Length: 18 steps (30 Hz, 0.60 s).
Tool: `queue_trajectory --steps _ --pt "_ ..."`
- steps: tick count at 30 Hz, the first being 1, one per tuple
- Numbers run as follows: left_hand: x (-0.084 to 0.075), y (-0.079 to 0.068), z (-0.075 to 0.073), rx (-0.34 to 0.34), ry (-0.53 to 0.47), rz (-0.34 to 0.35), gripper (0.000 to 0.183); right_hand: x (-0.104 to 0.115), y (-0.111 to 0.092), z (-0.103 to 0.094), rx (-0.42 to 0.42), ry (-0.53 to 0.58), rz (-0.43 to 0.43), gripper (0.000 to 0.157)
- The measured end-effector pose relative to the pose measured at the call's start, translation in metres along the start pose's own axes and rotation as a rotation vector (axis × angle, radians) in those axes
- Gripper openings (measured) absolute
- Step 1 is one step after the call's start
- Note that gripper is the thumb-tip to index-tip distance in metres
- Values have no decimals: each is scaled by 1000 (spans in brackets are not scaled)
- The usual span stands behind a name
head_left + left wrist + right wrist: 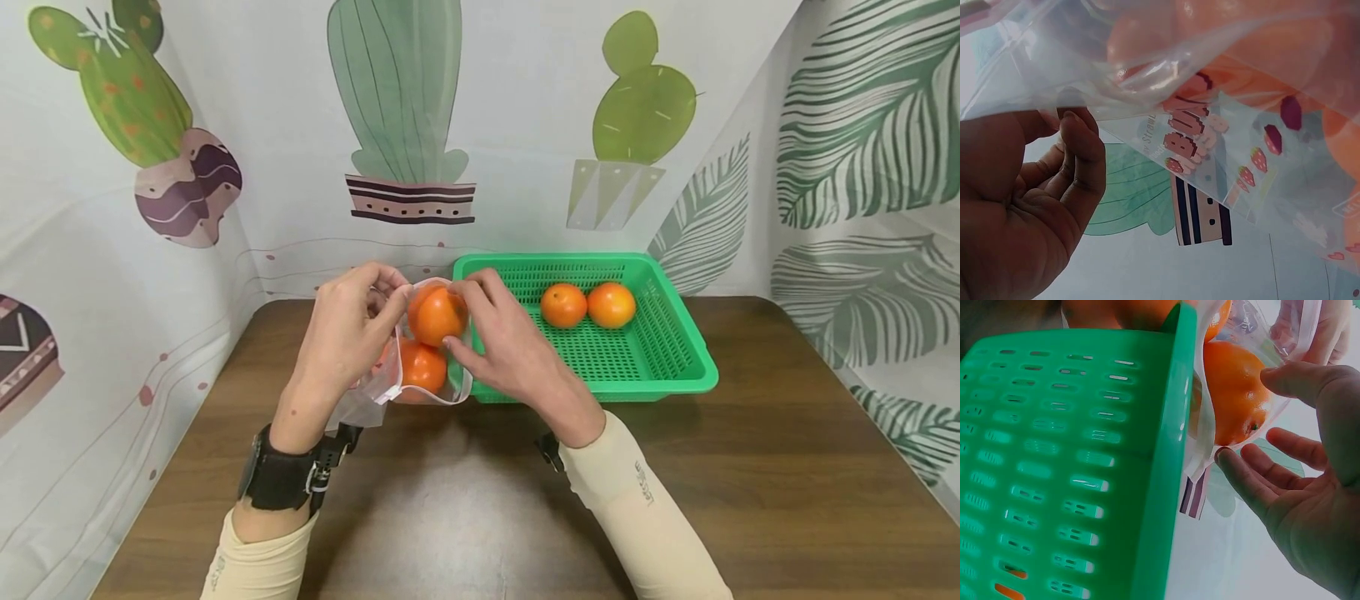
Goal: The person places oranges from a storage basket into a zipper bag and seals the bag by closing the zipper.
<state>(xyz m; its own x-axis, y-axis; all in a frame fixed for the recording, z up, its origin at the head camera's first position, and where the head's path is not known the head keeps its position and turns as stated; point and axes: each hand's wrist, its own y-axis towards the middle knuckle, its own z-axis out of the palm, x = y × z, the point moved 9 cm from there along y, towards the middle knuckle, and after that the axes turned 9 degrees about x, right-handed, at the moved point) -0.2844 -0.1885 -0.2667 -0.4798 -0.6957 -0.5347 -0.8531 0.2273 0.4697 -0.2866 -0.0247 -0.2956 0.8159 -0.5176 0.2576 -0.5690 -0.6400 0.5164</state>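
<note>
A clear plastic bag with a strawberry print stands with its mouth spread, left of the green basket. My left hand pinches the bag's rim at the left between thumb and fingertips. An orange sits high in the mouth, on top of another orange inside the bag. Around the upper orange, my right hand has its thumb and fingers spread apart. In the right wrist view the right thumb overlaps that orange's side, with the fingertips at its lower edge and the bag's rim.
Two more oranges lie side by side in the basket, toward its back. The basket's left end is right beside the bag. Brown wooden tabletop extends in front and to the right. A cactus-printed cloth hangs behind.
</note>
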Motion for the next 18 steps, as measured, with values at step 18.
queue_trajectory --steps 18 --pt "-2 0 -6 -52 6 20 8 -14 -1 -3 6 6 129 52"
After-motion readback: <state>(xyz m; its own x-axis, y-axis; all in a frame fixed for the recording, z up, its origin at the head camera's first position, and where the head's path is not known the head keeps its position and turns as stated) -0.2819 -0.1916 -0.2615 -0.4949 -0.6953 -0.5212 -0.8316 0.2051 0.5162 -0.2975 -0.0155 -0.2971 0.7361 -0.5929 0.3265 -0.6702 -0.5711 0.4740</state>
